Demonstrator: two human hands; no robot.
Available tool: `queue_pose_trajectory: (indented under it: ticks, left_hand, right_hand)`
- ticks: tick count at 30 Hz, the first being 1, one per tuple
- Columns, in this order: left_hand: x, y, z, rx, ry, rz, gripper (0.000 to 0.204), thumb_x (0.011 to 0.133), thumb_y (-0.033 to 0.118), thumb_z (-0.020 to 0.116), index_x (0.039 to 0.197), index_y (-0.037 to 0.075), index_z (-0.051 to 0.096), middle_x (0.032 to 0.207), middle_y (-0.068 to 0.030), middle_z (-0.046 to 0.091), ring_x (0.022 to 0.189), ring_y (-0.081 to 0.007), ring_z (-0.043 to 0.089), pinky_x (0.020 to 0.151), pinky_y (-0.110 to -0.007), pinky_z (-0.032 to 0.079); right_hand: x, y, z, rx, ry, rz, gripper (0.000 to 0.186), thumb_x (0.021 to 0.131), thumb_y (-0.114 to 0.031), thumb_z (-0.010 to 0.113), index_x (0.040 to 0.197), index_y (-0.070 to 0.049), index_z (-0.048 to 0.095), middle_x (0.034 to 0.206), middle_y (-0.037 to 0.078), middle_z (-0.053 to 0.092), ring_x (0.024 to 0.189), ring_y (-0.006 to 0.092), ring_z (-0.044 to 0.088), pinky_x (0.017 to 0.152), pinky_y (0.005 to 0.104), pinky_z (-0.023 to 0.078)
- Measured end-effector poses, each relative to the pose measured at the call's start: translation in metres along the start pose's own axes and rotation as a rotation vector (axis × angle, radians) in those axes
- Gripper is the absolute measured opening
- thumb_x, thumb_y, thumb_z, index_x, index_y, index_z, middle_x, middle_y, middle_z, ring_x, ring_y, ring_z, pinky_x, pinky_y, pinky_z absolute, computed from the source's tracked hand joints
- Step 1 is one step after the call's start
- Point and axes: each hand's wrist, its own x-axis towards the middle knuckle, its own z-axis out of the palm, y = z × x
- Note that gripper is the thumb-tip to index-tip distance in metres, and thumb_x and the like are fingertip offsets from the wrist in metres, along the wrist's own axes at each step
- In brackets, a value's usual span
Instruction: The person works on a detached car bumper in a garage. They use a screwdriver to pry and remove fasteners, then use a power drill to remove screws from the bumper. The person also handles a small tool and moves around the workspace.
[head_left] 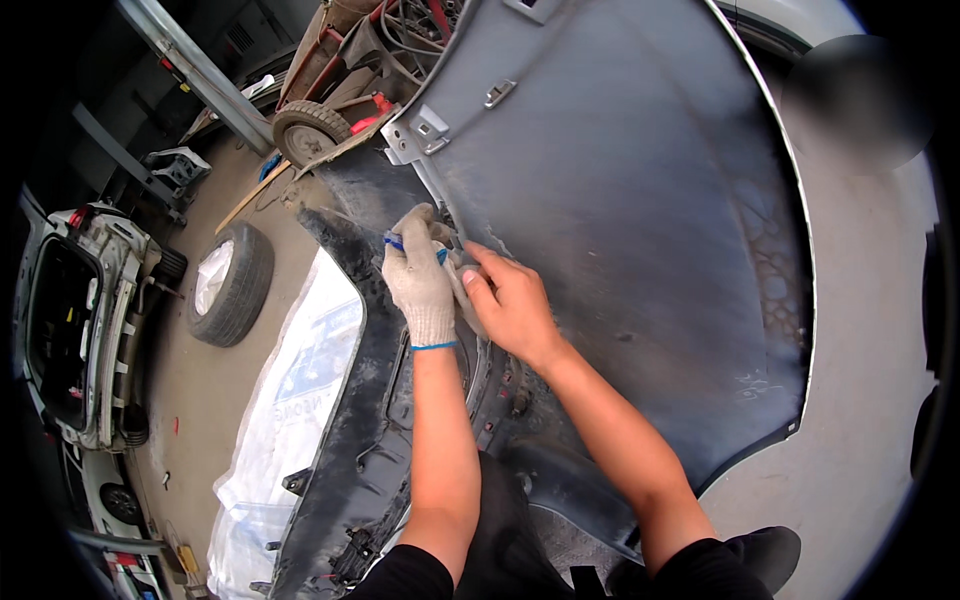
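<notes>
My left hand (418, 275) wears a pale knitted work glove with a blue-edged cuff. Its fingers are curled in, and small blue bits show beside them; what they hold is hidden. My bare right hand (508, 305) meets it from the right, index finger reaching forward and thumb bent. Whitish cloth-like material shows under the right fingers, but I cannot make out what it is. Both hands are over the seam between a large dark grey car body panel (620, 200), with metal brackets and scuffs, and a dusty black moulded car part (340, 480).
White plastic sheeting (290, 390) lies left of the black part. Beyond it are a loose tyre (232, 285) and a partly stripped white car (85, 320). A wheeled cart (310, 130) with hoses and a metal post (200, 75) stand at the far left.
</notes>
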Motion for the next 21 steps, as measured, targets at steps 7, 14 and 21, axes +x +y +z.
queue_pose_trajectory:
  ticks: [7, 14, 21]
  left_hand:
    - [-0.014, 0.006, -0.004, -0.071, -0.115, -0.087, 0.045, 0.098, 0.042, 0.047, 0.098, 0.000, 0.063, 0.067, -0.0033, 0.053, 0.052, -0.0116, 0.045, 0.048, -0.026, 0.039]
    - [-0.026, 0.015, 0.019, -0.278, 0.087, -0.051, 0.038, 0.097, 0.041, 0.053, 0.099, 0.004, 0.062, 0.077, -0.0044, 0.054, 0.068, -0.0148, 0.051, 0.063, -0.028, 0.046]
    - [-0.050, 0.063, 0.020, -0.165, 0.181, -0.123, 0.030, 0.097, 0.029, 0.051, 0.101, 0.001, 0.061, 0.083, -0.0045, 0.054, 0.077, -0.0153, 0.053, 0.071, -0.031, 0.047]
  right_hand:
    - [-0.018, -0.006, -0.002, -0.031, 0.092, -0.016, 0.034, 0.089, -0.023, 0.063, 0.113, 0.001, 0.064, 0.105, 0.016, 0.060, 0.091, 0.0355, 0.063, 0.078, 0.0443, 0.050]
    - [-0.036, -0.001, -0.019, -0.011, -0.049, 0.092, 0.060, 0.082, -0.029, 0.073, 0.129, 0.000, 0.050, 0.119, 0.018, 0.054, 0.112, 0.0391, 0.051, 0.095, 0.0456, 0.042]
    - [-0.048, -0.066, -0.044, -0.260, 0.304, -0.039, 0.040, 0.082, -0.025, 0.071, 0.111, -0.002, 0.057, 0.104, 0.016, 0.057, 0.097, 0.0362, 0.056, 0.088, 0.0471, 0.043]
